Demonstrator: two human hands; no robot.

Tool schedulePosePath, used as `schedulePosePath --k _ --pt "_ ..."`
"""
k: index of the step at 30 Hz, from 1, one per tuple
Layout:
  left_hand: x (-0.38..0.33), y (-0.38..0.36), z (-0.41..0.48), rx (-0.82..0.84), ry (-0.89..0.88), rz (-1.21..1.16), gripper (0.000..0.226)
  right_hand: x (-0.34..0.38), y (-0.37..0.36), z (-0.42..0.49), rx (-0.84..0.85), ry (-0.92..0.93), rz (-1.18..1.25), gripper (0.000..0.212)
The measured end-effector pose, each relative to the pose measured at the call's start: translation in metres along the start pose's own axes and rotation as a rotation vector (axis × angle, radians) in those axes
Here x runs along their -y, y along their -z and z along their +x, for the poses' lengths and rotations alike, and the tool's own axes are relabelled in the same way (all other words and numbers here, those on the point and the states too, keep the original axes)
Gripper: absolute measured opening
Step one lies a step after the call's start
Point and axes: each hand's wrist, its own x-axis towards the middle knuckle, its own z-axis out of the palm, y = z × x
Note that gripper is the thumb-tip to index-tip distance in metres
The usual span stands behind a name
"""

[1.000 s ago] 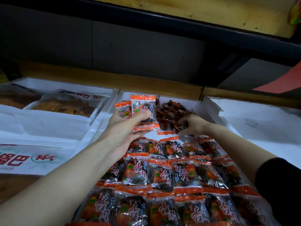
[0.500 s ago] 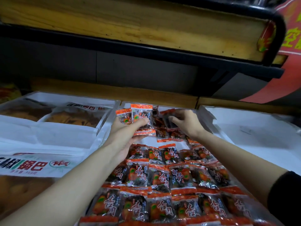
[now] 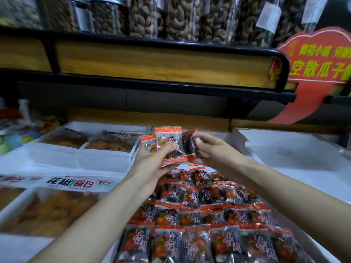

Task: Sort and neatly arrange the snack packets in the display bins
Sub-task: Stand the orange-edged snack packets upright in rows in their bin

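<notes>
— What are the hands doing?

— Your left hand (image 3: pixel 152 166) is raised over the far end of the middle bin (image 3: pixel 240 143). Its fingers are curled behind a small stack (image 3: pixel 168 147) of orange-edged packets, and the thumb is pressed across the front one. The stack stands upright with the print facing you. Your right hand (image 3: pixel 214 151) is just beside it, pinching one dark packet (image 3: pixel 189 142) between thumb and fingers. That packet is turned nearly edge-on to you and touches the right side of the stack.

— And the other packets?

— They are below your wrists, in the same bin. Rows (image 3: pixel 190 215) of them lie flat and overlapping, running from the near edge up toward your hands. Most show the print upright, and a few are turned the other way. Your hands hide much of the far end.

— What is around it?

— On your left, the left bin (image 3: pixel 95 158) holds golden crisps (image 3: pixel 57 209) under clear film, with a printed label (image 3: pixel 76 184) across the front section. On your right, the right bin (image 3: pixel 294 158) shows only its white lining. Behind all three runs a wooden shelf (image 3: pixel 152 63) framed by a black rail. Clear jars (image 3: pixel 171 16) of nuts stand on top, blurred. A red sign (image 3: pixel 319 59) with yellow characters hangs at the shelf's right end.
</notes>
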Motion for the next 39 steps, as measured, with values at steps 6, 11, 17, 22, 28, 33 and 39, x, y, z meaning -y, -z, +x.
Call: schedulePosePath --k 6,11,17,22,28,33,39 --pt "-0.011 0.011 -0.037 0.042 0.057 0.003 0.06 -0.001 -0.006 -0.031 0.145 -0.31 0.319 0.025" --pt "-0.015 0.018 -0.059 0.051 0.096 -0.056 0.064 -0.004 -0.022 -0.046 0.272 -0.425 0.468 0.032" --pt "-0.021 0.037 -0.068 -0.101 0.093 -0.076 0.057 -0.001 -0.042 -0.042 0.121 -0.362 0.141 0.047" --pt "-0.028 0.072 -0.073 -0.182 0.026 -0.074 0.076 -0.02 -0.057 -0.025 0.019 -0.236 -0.306 0.04" --pt "-0.034 0.097 -0.082 -0.168 -0.005 -0.006 0.055 -0.051 -0.087 -0.008 0.081 -0.24 -0.48 0.032" --pt "-0.036 0.107 -0.088 -0.158 -0.016 0.048 0.061 -0.065 -0.098 -0.002 0.12 -0.257 -0.569 0.031" --pt "-0.031 0.108 -0.093 -0.134 -0.012 0.043 0.039 -0.066 -0.101 -0.004 0.155 -0.219 -0.597 0.021"
